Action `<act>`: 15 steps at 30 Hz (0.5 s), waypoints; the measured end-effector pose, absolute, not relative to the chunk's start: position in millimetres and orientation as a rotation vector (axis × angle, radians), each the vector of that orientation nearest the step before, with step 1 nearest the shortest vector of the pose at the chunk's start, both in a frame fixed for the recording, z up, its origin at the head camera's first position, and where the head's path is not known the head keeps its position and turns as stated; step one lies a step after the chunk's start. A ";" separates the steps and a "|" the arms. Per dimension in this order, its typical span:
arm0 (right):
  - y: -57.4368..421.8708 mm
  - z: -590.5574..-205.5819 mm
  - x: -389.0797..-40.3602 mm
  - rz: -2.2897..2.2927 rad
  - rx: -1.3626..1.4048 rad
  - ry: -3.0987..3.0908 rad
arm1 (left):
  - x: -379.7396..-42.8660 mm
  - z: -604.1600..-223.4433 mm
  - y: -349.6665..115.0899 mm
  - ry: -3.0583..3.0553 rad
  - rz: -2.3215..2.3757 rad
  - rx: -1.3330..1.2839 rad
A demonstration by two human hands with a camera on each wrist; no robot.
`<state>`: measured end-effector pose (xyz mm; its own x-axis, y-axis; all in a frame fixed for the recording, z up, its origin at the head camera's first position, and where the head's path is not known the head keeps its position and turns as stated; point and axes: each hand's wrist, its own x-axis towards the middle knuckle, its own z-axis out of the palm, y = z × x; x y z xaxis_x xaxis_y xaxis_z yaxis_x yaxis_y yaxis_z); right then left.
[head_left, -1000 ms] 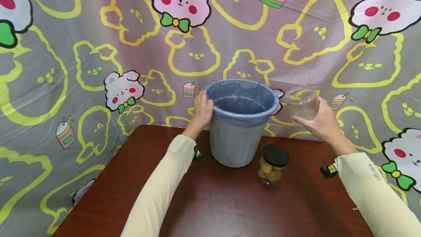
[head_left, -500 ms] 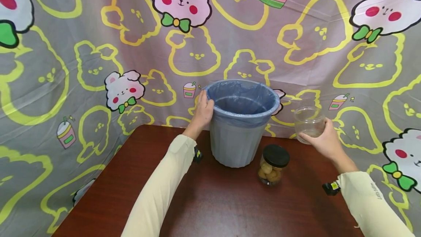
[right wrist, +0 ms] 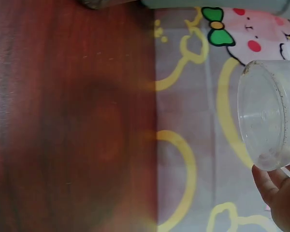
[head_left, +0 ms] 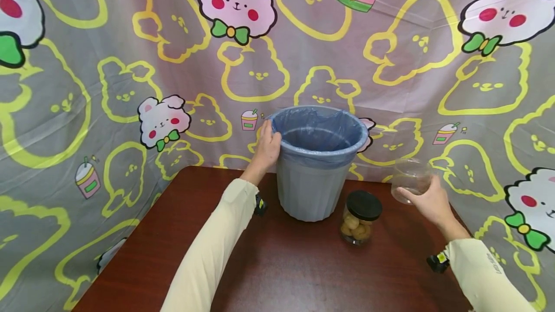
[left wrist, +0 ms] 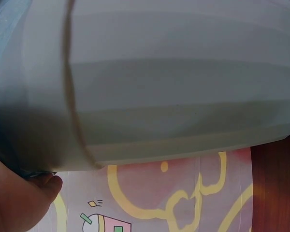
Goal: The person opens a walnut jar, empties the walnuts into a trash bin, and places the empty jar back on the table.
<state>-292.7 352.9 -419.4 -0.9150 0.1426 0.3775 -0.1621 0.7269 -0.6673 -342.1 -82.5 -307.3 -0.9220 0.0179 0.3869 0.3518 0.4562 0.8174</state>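
A grey trash can lined with a blue plastic bag stands upright at the back of the table. My left hand grips its rim on the left side; in the left wrist view that hand shows at the bag-covered rim. To the right of the can, my right hand holds a clear round plastic tub by its side, thumb in front. The right wrist view shows the tub's bottom, with fingers bent around it; the far fingers are partly hidden.
A clear jar with a black lid and round brown cookies stands in front of the can, to its right. The dark red-brown table reaches back to a patterned cloth that hangs behind and at the left.
My right hand has lowered the clear tub and moved it slightly right, away from the can and toward the table. My left hand, the can and the cookie jar have stayed put.
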 end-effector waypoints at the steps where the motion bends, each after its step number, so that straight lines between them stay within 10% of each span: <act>1: 353.9 -422.7 -292.7 1.031 0.007 -2.527 | -342.1 -307.3 -82.5 -2.387 -1.453 -0.315; 15: 359.2 -454.7 -293.4 1.048 -0.106 -2.688 | -341.7 -306.6 -82.1 -2.400 -1.441 -0.316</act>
